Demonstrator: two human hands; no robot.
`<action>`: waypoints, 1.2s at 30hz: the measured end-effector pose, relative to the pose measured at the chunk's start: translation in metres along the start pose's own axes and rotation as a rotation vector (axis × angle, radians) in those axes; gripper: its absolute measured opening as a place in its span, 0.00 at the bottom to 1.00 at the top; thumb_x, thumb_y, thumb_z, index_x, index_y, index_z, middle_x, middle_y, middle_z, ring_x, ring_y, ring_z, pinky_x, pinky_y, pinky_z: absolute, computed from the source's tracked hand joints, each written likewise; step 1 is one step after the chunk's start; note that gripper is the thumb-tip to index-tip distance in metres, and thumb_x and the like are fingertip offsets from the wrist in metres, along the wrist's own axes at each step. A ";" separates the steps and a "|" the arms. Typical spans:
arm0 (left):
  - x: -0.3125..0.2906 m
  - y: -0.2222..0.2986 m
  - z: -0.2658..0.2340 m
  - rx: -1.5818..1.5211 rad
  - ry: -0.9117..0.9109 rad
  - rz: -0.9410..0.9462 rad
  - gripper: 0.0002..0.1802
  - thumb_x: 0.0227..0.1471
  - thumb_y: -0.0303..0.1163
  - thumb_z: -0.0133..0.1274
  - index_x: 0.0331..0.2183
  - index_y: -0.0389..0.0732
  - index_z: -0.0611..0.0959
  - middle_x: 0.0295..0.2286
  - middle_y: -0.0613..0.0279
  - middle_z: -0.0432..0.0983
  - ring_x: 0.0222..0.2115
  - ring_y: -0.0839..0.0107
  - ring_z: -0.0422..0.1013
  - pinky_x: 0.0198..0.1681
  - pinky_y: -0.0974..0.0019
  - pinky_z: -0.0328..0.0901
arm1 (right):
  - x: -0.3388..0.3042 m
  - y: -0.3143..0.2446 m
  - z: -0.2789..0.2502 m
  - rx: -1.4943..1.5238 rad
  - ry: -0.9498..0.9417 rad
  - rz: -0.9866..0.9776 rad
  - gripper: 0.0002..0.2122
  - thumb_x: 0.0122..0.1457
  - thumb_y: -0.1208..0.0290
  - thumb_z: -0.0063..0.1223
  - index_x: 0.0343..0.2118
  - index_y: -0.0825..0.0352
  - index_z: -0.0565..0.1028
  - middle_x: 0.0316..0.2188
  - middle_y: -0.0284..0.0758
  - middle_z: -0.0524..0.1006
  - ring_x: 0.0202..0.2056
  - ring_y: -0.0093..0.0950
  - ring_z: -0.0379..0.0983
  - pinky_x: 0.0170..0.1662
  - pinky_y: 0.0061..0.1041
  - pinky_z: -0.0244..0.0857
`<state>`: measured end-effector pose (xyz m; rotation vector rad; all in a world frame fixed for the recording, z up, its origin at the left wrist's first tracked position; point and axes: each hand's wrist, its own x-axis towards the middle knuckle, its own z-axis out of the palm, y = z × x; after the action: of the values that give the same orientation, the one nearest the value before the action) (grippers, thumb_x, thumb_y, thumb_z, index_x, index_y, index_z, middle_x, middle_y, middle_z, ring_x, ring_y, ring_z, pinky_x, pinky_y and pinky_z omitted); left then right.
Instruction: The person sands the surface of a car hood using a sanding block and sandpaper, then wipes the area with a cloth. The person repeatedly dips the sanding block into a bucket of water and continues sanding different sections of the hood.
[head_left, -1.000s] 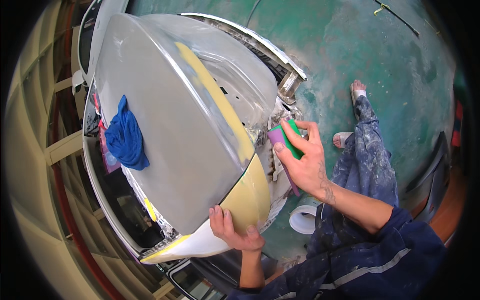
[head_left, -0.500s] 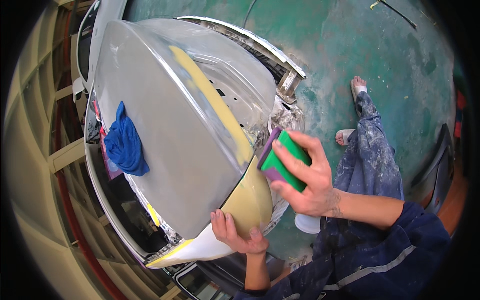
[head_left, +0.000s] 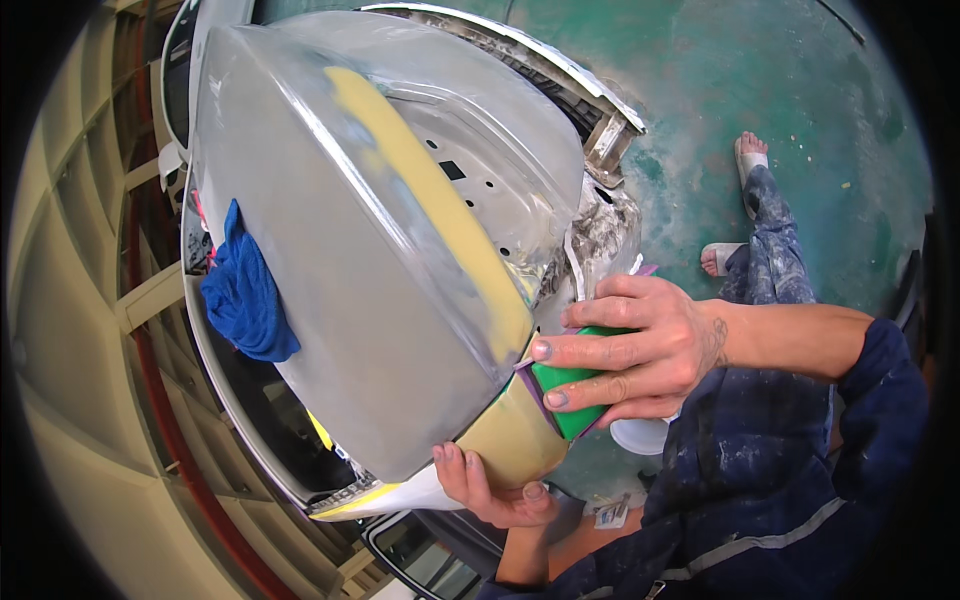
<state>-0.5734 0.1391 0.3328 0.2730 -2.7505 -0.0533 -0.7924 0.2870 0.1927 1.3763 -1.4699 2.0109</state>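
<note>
My right hand (head_left: 650, 350) grips a green sanding block (head_left: 568, 385) from above, its fingers reaching along the top. Purple sandpaper (head_left: 537, 388) wraps the block and lies against the beige filled corner (head_left: 510, 425) of a car's rear body. My left hand (head_left: 492, 488) rests on the lower part of that same corner, fingertips by the seam and thumb spread away from them, with nothing in it. Beside the seam stretches the grey trunk lid (head_left: 330, 270), with a band of yellow filler (head_left: 430, 205) along its edge. The block's underside is hidden.
A blue cloth (head_left: 250, 300) lies on the trunk lid's left edge. Bare, crumpled metal (head_left: 605, 235) and a detached-looking bumper beam (head_left: 520, 60) are at the rear. A white container (head_left: 640, 435) stands on the green floor (head_left: 690, 80) below my right forearm.
My right hand has brought the sanding block down onto the beige corner and turned over it, knuckles up. My left hand stays on the panel. The whole view has shifted slightly.
</note>
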 end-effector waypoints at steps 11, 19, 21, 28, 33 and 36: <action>-0.002 -0.007 0.001 0.046 0.041 0.023 0.39 0.66 0.56 0.43 0.61 0.29 0.72 0.62 0.33 0.65 0.65 0.39 0.62 0.70 0.33 0.54 | -0.001 0.019 -0.005 0.082 -0.027 -0.126 0.25 0.54 0.55 0.64 0.52 0.66 0.82 0.59 0.42 0.77 0.40 0.37 0.75 0.35 0.34 0.67; -0.014 -0.010 -0.001 0.011 0.048 -0.052 0.42 0.66 0.59 0.44 0.62 0.30 0.70 0.65 0.32 0.60 0.67 0.40 0.59 0.71 0.36 0.53 | 0.025 0.021 0.000 0.101 -0.025 -0.211 0.18 0.61 0.62 0.60 0.50 0.68 0.82 0.57 0.39 0.78 0.37 0.33 0.74 0.32 0.30 0.64; -0.009 -0.007 0.001 0.030 0.037 -0.030 0.41 0.66 0.60 0.44 0.61 0.30 0.71 0.64 0.32 0.61 0.67 0.40 0.59 0.70 0.37 0.54 | 0.016 0.029 -0.011 0.152 -0.041 -0.167 0.21 0.60 0.61 0.61 0.52 0.68 0.82 0.58 0.40 0.78 0.38 0.33 0.74 0.32 0.30 0.64; -0.004 0.000 0.000 0.072 0.013 -0.043 0.41 0.66 0.60 0.45 0.62 0.32 0.70 0.63 0.38 0.63 0.67 0.42 0.59 0.71 0.36 0.52 | 0.024 0.018 0.003 0.142 -0.034 -0.197 0.30 0.43 0.59 0.72 0.51 0.65 0.81 0.58 0.39 0.75 0.47 0.38 0.75 0.38 0.35 0.67; -0.006 -0.001 0.003 0.073 0.043 -0.056 0.41 0.67 0.60 0.43 0.62 0.31 0.69 0.63 0.39 0.63 0.68 0.41 0.58 0.71 0.37 0.50 | -0.024 0.020 -0.021 0.093 -0.004 0.195 0.30 0.47 0.64 0.72 0.56 0.64 0.80 0.61 0.43 0.74 0.44 0.41 0.73 0.42 0.38 0.68; -0.005 -0.001 0.004 0.045 0.050 -0.078 0.42 0.67 0.61 0.43 0.61 0.31 0.69 0.63 0.39 0.64 0.68 0.41 0.58 0.71 0.38 0.51 | -0.009 -0.023 0.016 0.153 0.277 0.423 0.29 0.49 0.65 0.70 0.57 0.65 0.80 0.59 0.47 0.73 0.43 0.43 0.73 0.44 0.39 0.70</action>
<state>-0.5705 0.1394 0.3269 0.3889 -2.6929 -0.0046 -0.7637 0.2856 0.1986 0.8343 -1.6041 2.4954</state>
